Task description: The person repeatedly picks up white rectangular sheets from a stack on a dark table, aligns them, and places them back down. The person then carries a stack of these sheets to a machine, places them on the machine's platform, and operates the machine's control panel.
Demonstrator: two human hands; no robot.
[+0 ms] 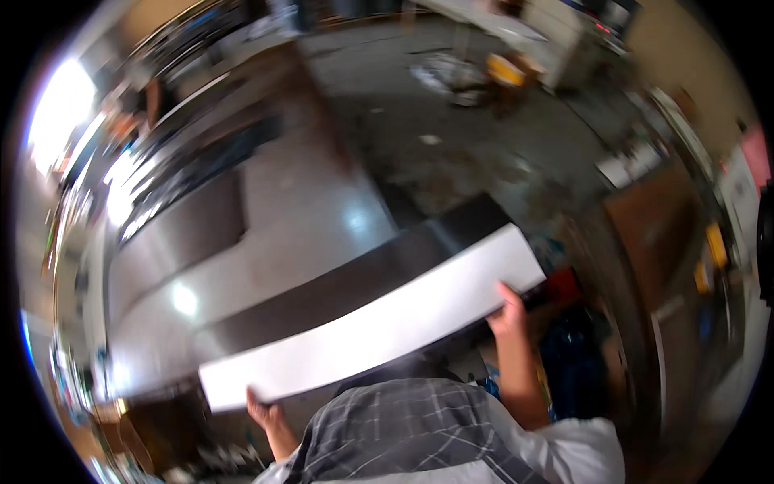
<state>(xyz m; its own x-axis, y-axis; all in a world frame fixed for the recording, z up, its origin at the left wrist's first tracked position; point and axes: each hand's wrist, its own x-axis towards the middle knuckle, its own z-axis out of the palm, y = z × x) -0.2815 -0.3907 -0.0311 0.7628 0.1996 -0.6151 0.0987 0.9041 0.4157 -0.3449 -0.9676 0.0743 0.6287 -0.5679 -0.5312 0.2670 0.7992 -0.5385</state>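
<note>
Pinching the near edge of a long white panel (371, 327), the person's left hand (268, 416) is closed on it toward its left end, one digit showing against the white face, the rest of the grip too blurred or hidden for me to read. The right hand (508, 313) has hold of the same edge close to the other end, its thumb over the top and its other fingers out of sight beneath. So the panel spans both hands just in front of the plaid apron (395, 423), slanting, its right end farther from the body than its left. Directly beyond it runs a dark strip (339, 290), whose right end juts past the side of a broad, shiny table (314, 194); whether panel and strip touch, I can't tell. Farther over on that tabletop lie a brown sheet (201, 222) and some glossy dark material (218, 157). Near the right forearm I see something red (563, 284) and a dark blue bundle (572, 351), with a brown board (657, 226) farther right. Across the grey floor (435, 173) sit crumpled clear plastic (443, 74) and a yellow item (505, 69).
</note>
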